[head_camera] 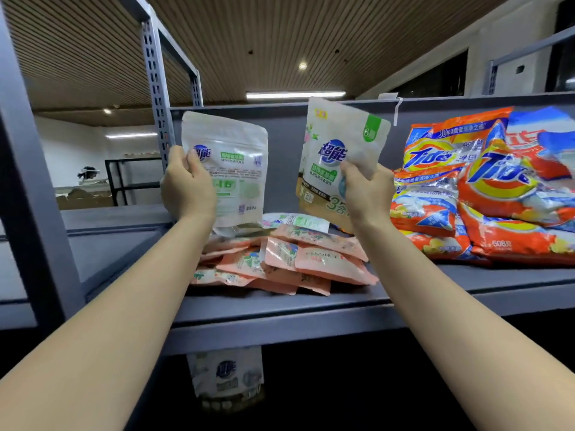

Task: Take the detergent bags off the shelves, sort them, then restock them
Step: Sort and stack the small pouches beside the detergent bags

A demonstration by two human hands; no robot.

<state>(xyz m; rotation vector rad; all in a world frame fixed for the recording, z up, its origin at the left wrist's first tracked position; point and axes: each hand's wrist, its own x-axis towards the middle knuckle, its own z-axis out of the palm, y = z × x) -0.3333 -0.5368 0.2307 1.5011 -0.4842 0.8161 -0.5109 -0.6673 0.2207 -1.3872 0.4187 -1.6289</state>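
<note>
Both hands up at the grey shelf [311,309], each grasping one white stand-up pouch. Left hand [186,188] grips the left white pouch [230,169] at its left edge, thumb across the front, printed back panel facing camera, pouch upright and raised over the pile. Right hand [367,194] pinches the right white pouch [339,157] low on its right side, thumb on the front, pouch tilted slightly, front label showing. Neither grip is released.

Below and between the hands: a loose heap of pink sachets [289,259] lying flat on the shelf, one more white pouch [295,219] flat on top at the back. Orange Tide bags [485,194] stacked on the same shelf, to the right, just beside the heap. Another white pouch [225,377] sits on the dark level below, partly hidden.

Handling guess: white pouches look light, soft film, semi-stiff at the sealed edges, a bit slick, so take them by the side seam or top seal, not the belly. Tide bags look heavier, floppy, crinkly foil, likely want a full hand under or a bunch of the top
</note>
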